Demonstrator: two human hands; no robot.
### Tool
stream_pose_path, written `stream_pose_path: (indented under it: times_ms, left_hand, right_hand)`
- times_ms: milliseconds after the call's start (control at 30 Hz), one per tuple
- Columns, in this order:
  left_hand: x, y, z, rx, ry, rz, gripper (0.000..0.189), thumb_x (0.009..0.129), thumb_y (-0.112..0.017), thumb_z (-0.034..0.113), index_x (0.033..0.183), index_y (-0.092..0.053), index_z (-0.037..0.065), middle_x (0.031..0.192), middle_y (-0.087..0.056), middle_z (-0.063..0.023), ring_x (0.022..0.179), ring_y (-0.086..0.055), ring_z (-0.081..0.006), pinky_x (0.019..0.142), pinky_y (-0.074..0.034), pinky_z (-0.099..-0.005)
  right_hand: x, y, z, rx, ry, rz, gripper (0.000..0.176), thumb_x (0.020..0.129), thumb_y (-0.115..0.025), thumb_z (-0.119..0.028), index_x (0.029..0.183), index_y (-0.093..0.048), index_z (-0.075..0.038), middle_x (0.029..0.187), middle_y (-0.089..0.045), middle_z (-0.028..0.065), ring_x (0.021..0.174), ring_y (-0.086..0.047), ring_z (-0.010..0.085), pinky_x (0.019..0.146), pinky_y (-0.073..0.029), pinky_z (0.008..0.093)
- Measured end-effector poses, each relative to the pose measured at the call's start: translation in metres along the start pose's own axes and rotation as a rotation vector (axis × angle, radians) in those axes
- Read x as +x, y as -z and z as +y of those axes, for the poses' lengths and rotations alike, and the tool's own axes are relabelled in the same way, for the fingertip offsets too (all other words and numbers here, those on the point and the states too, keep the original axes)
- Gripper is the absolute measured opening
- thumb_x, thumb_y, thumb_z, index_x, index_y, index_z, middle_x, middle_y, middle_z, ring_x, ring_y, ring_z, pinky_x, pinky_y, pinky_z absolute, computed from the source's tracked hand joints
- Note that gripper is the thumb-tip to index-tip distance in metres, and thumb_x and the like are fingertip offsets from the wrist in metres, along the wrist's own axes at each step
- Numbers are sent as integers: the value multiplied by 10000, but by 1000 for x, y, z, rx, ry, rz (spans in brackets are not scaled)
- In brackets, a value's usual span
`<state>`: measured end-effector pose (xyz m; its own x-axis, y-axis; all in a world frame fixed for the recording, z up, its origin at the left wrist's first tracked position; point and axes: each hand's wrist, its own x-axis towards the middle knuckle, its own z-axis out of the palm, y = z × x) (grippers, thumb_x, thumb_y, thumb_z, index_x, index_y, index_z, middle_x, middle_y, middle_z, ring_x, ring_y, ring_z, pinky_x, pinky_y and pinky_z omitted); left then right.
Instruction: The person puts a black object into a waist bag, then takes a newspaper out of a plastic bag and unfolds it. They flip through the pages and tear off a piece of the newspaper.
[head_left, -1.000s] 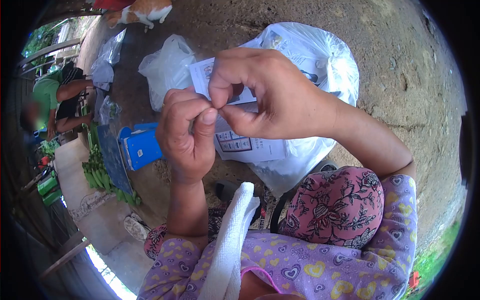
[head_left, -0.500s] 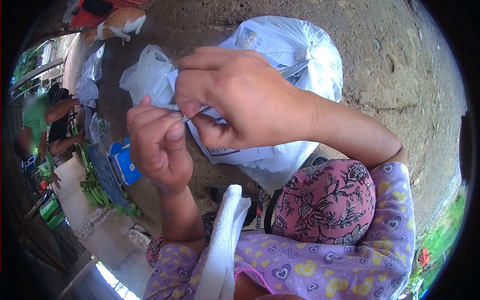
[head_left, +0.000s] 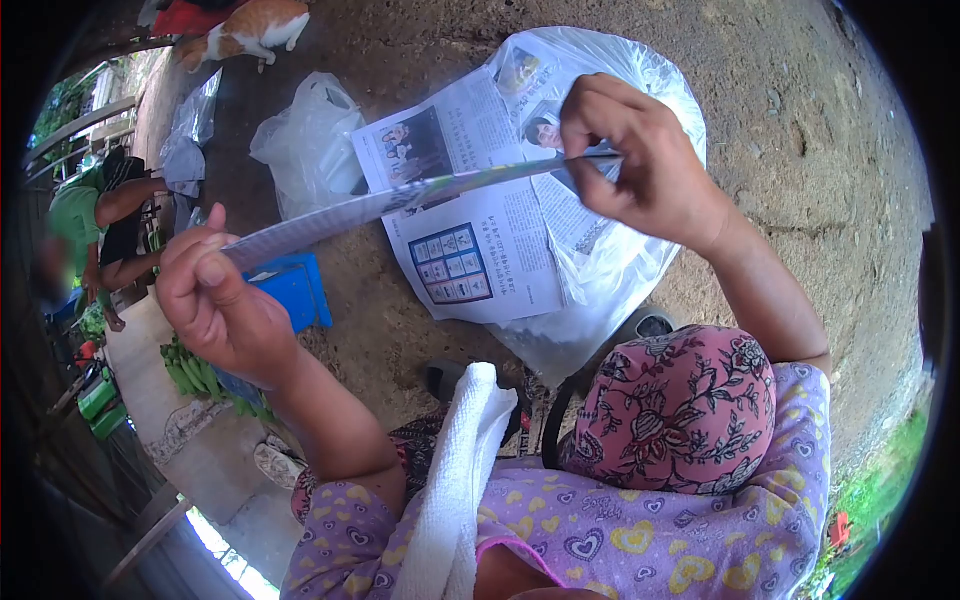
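Parted since earlier frame, with left hand at nine o'clock, right hand near two. Pinching opposite ends of paper, edge-on at eleven o'clock. Judged straightening-out; next calls for even tension.

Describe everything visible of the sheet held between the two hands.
The sheet is thin and looks like printed paper, with grey marks and coloured patches. Seen almost edge-on, it slants across the view in a slight bow, its print too foreshortened to read. The left hand pinches one end, the right hand the other, above newspaper pages.
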<state>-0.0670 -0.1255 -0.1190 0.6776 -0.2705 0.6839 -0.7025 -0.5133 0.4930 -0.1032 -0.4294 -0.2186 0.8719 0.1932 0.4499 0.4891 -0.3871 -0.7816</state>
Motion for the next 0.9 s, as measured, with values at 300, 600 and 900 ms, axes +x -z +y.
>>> stream_pose_path:
  times_ms: [300,600,900]
  left_hand:
    - [-3,13,1,-30,95,83,222,974,-506,202,955,-514,-19,919,-554,-133,847,-541,-184,778,-492,-345]
    - [16,-23,48,-123,19,-366,147,858,-660,165,837,-622,25,794,-644,-76,709,-606,-169,641,-468,-276]
    - [-39,-69,-70,37,658,-152,469,842,-704,252,1187,-532,-16,1174,-583,-133,1065,-556,-195,891,-445,-332]
  right_hand:
    - [-41,11,55,-94,-234,85,136,695,-552,-34,818,-497,-15,883,-563,121,878,-576,268,818,-463,349]
    - [-3,-17,-8,103,70,-218,303,771,-718,-140,1030,-613,-22,984,-667,103,923,-641,247,845,-488,347]
    - [-19,-44,84,763,-798,-307,270,883,-639,-161,1104,-613,-8,943,-683,87,879,-641,171,840,-503,313]
